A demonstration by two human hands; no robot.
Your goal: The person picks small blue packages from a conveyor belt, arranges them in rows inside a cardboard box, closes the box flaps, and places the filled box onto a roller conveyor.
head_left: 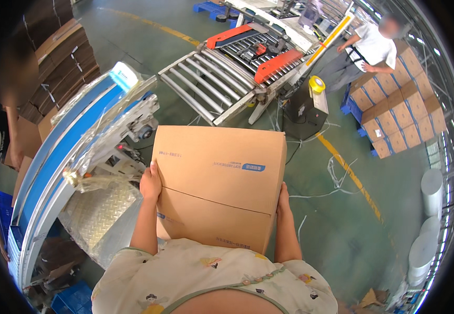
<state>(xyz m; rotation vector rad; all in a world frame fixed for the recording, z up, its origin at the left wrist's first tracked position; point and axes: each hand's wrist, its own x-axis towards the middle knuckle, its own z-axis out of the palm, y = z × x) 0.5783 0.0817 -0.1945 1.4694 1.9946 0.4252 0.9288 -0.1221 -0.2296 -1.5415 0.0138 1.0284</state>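
Carrying cardboard box [219,183] flat-palmed, left hand [150,184] pressed at 9 o'clock, right hand [283,201] at 3; best kept level, squeezed evenly, roller conveyor [211,83] at 12.

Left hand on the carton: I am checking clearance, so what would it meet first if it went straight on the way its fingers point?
The left hand points up along the cardboard carton. Past the carton's edge, the conveyor's motor end seems first in line, though depth is unclear.
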